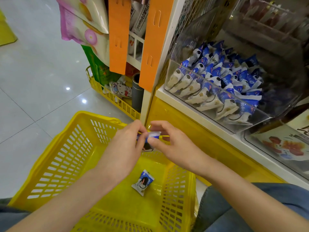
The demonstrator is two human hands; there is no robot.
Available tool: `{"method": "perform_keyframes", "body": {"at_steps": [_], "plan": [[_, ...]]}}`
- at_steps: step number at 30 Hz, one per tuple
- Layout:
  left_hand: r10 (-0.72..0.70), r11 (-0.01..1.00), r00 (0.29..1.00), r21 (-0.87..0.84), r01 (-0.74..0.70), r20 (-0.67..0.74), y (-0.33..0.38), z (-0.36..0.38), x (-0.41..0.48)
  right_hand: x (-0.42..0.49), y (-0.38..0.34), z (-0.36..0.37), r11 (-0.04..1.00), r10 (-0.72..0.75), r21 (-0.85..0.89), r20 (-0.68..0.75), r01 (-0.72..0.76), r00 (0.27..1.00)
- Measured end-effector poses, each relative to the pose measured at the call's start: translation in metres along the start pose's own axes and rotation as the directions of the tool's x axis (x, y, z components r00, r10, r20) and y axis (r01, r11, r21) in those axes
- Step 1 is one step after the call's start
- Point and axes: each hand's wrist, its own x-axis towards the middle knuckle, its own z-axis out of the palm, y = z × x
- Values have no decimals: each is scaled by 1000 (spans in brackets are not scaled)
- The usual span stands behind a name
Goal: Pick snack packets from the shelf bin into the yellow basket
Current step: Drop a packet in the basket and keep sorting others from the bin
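One packet (143,182) lies on your yellow basket (55,164) floor. Above it, your left hand (127,144) and right hand (168,144) both pinch a second packet (151,137) between their fingertips. Beyond: shelf bin (182,39), heaped with packets.

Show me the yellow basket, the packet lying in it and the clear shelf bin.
yellow basket (58,161): head view, left slatted wall.
packet in basket (143,182): head view, wrapper's middle.
shelf bin (217,86): head view, clear front rim.

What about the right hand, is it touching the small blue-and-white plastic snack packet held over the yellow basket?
Touching. The head view shows the right hand pinching the small blue-and-white snack packet between thumb and fingers.
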Motion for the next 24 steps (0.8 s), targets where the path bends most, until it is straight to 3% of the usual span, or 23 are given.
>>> {"method": "perform_keyframes", "body": {"at_steps": [3,6,12,15,19,24], "plan": [[46,999,997,6,-46,61,0,2,-3,-1,-1,-1,1000,-3,-13,-29,2,1000],[43,999,998,-29,-42,36,0,3,0,-1,2,-1,999,37,25,-69,-36,997],[-118,963,992,-239,127,55,0,4,8,0,4,-5,1000,-5,22,-193,9,981],[-199,907,971,-351,233,130,-3,4,12,-4,5,-2,981,-144,-156,-203,113,969],[-249,845,943,-427,322,219,0,4,13,-10,5,-2,844,-358,-480,-173,239,918],[-345,839,927,-394,376,151,0,6,11,-6,3,-6,941,-246,-307,-323,145,914]]}}
